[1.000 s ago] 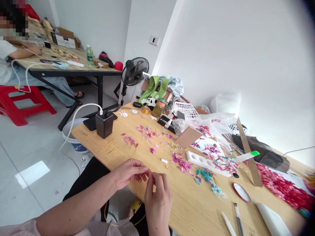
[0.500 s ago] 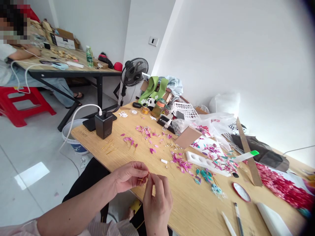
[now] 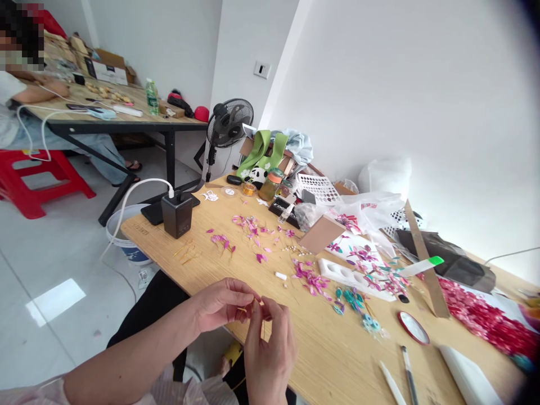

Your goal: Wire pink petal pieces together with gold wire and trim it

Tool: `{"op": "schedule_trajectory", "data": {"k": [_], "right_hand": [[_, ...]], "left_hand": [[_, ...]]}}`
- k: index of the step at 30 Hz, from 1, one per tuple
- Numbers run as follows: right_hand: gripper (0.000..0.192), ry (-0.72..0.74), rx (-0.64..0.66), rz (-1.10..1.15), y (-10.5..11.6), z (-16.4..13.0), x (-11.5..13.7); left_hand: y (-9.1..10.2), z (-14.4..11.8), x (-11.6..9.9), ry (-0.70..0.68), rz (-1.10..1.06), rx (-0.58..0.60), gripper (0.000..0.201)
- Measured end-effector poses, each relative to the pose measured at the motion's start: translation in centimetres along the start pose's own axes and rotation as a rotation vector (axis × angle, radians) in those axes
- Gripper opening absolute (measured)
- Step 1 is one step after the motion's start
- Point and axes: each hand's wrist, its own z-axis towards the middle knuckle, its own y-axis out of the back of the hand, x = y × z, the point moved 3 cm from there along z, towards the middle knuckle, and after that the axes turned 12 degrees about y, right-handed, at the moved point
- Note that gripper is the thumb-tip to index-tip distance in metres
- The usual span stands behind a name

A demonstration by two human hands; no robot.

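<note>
Both hands meet over the near edge of the wooden table [image 3: 333,360]. My left hand [image 3: 221,306] is closed in a pinch on a thin gold wire [image 3: 242,309]. Close against it, my right hand [image 3: 272,349] pinches the same fine strand between thumb and fingers. The strand trails down beside the right fingers; its tip is hidden by the fingertips. Beyond the hands lie loose gold wires [image 3: 185,253], pink-purple petals on stems [image 3: 223,243] and a larger pile of magenta petals [image 3: 312,280]. A small white cylinder [image 3: 280,275] rests nearby.
At left stands a black charger block [image 3: 177,216] with a white cable. To the right are teal petal pieces [image 3: 354,301], a white tray [image 3: 341,273], a round red-rimmed mirror [image 3: 413,328], pens [image 3: 408,371] and red petals [image 3: 485,315]. Another person sits at the far table [image 3: 139,121].
My fingertips shift slightly against each other, and the right fingers curl a little more around the strand. The wire stays pinched between both hands. Objects on the table stay put.
</note>
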Motion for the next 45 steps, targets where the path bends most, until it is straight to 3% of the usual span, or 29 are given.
{"op": "schedule_trajectory", "data": {"k": [16,45], "right_hand": [[0.006,-0.062,-0.082,0.021,-0.2,-0.1,1.2],[0.006,-0.099,-0.157,0.004,0.0,0.5,2.1]], "left_hand": [[-1.5,-0.6,-0.4,-0.174,0.065,0.164,0.02],[-1.4,-0.1,0.2,-0.192,0.042,0.228,0.015]]}}
